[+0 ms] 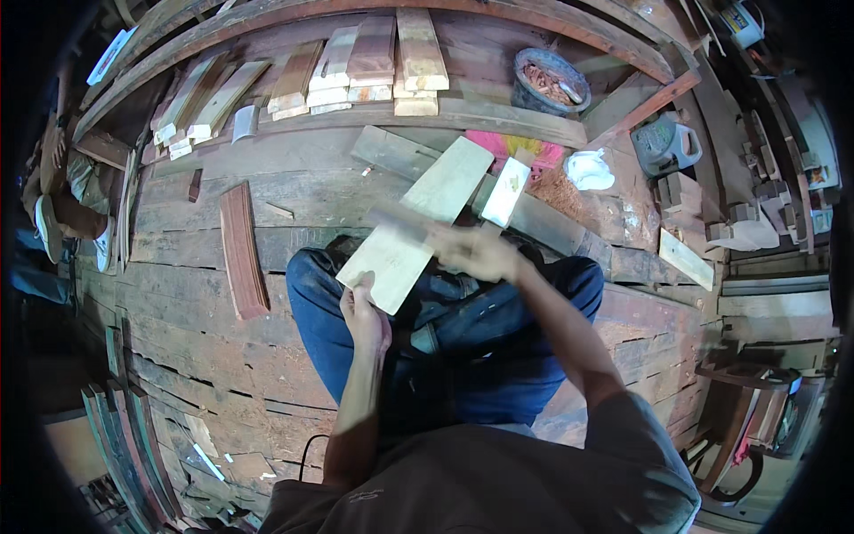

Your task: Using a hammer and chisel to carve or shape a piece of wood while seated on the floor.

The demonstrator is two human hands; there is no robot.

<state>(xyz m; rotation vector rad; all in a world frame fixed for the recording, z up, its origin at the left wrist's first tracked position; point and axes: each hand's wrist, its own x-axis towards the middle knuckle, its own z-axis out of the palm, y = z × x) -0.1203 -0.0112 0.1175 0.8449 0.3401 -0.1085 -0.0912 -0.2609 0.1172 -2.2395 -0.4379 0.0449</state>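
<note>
A pale, smooth wooden board (pixel 445 178) slants across my lap, its far end resting over a grey plank (pixel 396 153) on the floor. My left hand (pixel 365 322) grips the board's near left corner, with the thumb on its upper face. Over the board's middle, my right hand (pixel 471 251) is closed around a flat greyish strip (pixel 396 221). Motion smears both the hand and the strip, so the strip's kind is unclear. Just right of the board's far end lies a short whitish block (pixel 507 191).
Stacked boards (pixel 351 67) line the back, beside a bucket of shavings (pixel 550 82). A reddish-brown board (pixel 242 249) lies at left. Toward the right are a white cloth (pixel 589 169), a grey jug (pixel 665 145) and a light offcut (pixel 687 258). Another person's legs (pixel 76 209) show at far left.
</note>
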